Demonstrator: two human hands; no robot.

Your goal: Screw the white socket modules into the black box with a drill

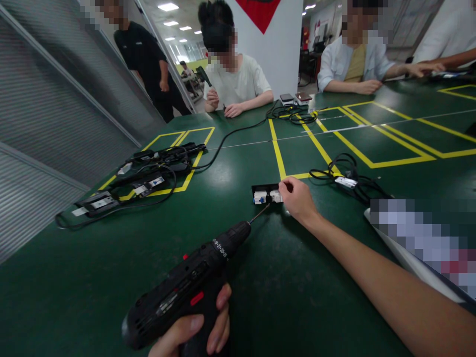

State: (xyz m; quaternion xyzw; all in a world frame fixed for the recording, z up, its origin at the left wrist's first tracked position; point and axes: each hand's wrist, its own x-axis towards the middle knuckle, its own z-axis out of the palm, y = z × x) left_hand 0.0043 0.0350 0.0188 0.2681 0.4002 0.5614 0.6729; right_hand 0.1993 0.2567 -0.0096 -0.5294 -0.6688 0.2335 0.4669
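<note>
My left hand (203, 327) is wrapped round the handle of a black cordless drill (186, 277), held at the bottom centre. Its long thin bit points up and right, with the tip by the lower edge of a small black panel (270, 187) that carries white modules (260, 198). Whether the bit touches the panel or a screw cannot be made out. At the panel's right end, the thumb and fingers of my right hand (297, 196) are closed on it. That hand covers part of the rightmost module.
Cabled black units (148, 178) lie at the left. A coiled cable (342, 168) and a light-edged device (401, 248) are on the right. Across the green table (223, 173), a person (238, 74) holds a dark tool; other people are nearby. Yellow tape marks the table.
</note>
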